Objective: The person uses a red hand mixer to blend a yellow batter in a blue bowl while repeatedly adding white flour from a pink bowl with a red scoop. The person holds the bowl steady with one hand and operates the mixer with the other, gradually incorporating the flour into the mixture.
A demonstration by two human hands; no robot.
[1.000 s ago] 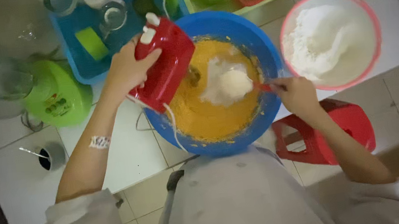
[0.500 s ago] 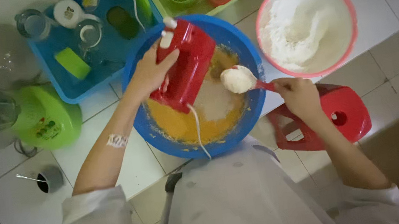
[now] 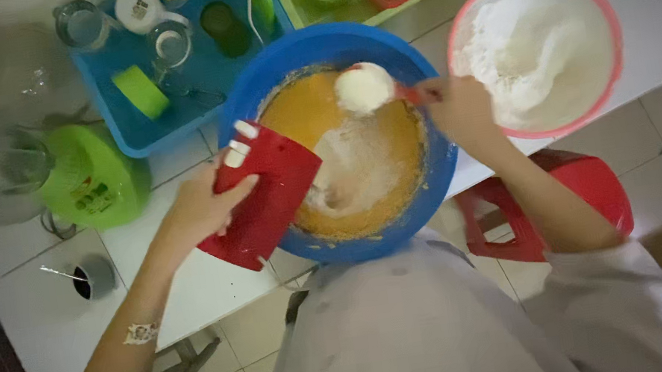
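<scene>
While the small metal cup (image 3: 91, 277) sits near the table's (image 3: 33, 340) left edge and the green appliance (image 3: 93, 178) stands behind it, the work goes on further right. A blue tray (image 3: 135, 131) of jars lies along the far edge. Left hand (image 3: 200, 209) is closed round the red mixer (image 3: 262, 189), tilted so its lower end dips into the blue bowl (image 3: 439, 153) at the front edge. Inside is orange batter (image 3: 303, 112) with a pale patch of flour (image 3: 358, 161) on top, not yet blended, so by my judgement flour is partly added and mixing remains. Right hand (image 3: 458, 108) is shut on the handle of a scoop (image 3: 365, 88), heaped with flour and held level over the bowl's far side, forearm angled back toward the body. Plenty of flour is left in the pink bowl (image 3: 606, 26) at the right edge, above a red stool (image 3: 599, 191).
</scene>
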